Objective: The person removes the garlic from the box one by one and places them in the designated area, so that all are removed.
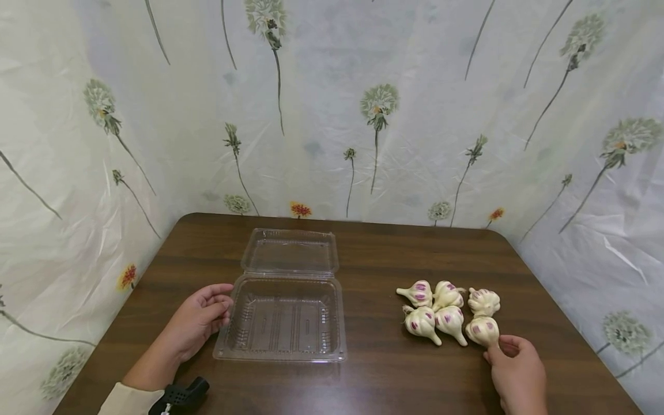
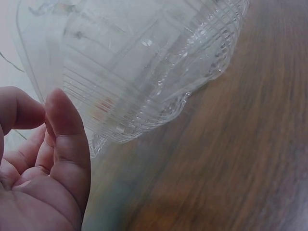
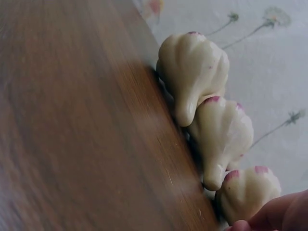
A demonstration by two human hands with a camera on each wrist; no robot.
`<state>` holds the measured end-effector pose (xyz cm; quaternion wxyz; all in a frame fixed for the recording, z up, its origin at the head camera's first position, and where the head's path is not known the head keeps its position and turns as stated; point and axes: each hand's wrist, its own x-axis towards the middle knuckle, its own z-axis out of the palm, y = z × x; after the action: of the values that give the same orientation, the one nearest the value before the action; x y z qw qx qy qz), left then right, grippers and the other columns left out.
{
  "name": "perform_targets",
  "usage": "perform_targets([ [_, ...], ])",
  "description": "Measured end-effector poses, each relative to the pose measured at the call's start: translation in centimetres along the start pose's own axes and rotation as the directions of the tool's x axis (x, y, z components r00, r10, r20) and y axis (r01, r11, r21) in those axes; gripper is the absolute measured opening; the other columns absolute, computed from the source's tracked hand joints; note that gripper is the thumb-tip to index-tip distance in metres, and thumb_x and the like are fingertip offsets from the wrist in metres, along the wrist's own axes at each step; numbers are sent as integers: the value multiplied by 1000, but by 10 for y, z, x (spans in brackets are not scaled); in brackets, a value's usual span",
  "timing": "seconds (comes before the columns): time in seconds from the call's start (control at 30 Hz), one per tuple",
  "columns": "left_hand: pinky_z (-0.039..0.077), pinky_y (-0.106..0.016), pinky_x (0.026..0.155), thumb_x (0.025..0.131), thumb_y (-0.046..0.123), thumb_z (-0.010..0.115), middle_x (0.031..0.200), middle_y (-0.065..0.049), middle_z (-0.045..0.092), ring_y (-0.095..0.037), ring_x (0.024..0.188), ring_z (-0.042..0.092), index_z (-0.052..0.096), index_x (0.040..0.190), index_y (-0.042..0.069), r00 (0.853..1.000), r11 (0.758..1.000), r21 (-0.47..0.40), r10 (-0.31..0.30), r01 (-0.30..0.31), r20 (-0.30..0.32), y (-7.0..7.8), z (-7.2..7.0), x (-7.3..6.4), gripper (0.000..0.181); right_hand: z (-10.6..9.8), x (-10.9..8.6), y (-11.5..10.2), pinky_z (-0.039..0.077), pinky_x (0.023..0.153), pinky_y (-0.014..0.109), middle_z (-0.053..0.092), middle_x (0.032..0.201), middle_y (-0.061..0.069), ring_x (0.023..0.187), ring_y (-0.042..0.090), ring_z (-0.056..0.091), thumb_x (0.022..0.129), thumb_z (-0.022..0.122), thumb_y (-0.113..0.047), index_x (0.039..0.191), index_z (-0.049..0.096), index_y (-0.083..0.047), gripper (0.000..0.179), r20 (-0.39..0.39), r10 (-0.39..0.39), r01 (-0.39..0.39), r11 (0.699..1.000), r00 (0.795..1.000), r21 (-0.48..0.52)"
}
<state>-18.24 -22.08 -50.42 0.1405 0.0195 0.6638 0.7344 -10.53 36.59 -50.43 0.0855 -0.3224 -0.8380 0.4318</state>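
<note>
A clear plastic clamshell box (image 1: 340, 317) lies on the table with its lid (image 1: 290, 251) folded back. My left hand (image 1: 199, 320) pinches its left rim between thumb and fingers; the left wrist view shows that hand (image 2: 48, 168) close against the ribbed plastic wall (image 2: 144, 67). To the right, several purple-marked garlic bulbs (image 1: 450, 320) lie in a cluster. My right hand (image 1: 519, 372) pinches the stem of the nearest right bulb (image 1: 483, 331). In the right wrist view this bulb (image 3: 248, 192) is beside others, with the fingers (image 3: 276, 214) at its lower end.
The brown wooden table (image 1: 373, 346) has rounded far corners. A floral sheet (image 1: 321, 104) hangs behind it and along both sides. A black strap device (image 1: 184, 395) sits on the left wrist. Bare wood lies between the box and the garlic.
</note>
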Motion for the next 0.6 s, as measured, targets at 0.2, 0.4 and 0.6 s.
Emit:
perform_targets([
  [0.2,59,-22,78,108,6,52,103,3,63,-8,86,61,38,151,-2,1000,1000,-2,-13,13,-3,0,2,0,46,-4,-2,2,52,62,23,53,139,29,81,8,68,103,59,-26,147,46,5,55,-5,-12,12,999,1000,-43],
  [0.4,59,-22,78,108,7,52,104,4,62,-9,86,60,38,150,-2,1000,1000,-4,-12,12,6,1,3,-1,46,-10,-7,-3,46,78,51,50,133,28,113,45,52,102,53,-37,153,39,5,67,-119,-32,17,992,992,-128],
  [0.6,58,-27,78,110,20,54,103,1,59,-13,86,58,41,151,4,999,997,71,-21,23,-35,2,0,-5,46,-1,-23,-22,44,71,40,51,136,23,103,33,58,103,52,-35,151,45,0,60,-206,-181,155,978,962,-137],
])
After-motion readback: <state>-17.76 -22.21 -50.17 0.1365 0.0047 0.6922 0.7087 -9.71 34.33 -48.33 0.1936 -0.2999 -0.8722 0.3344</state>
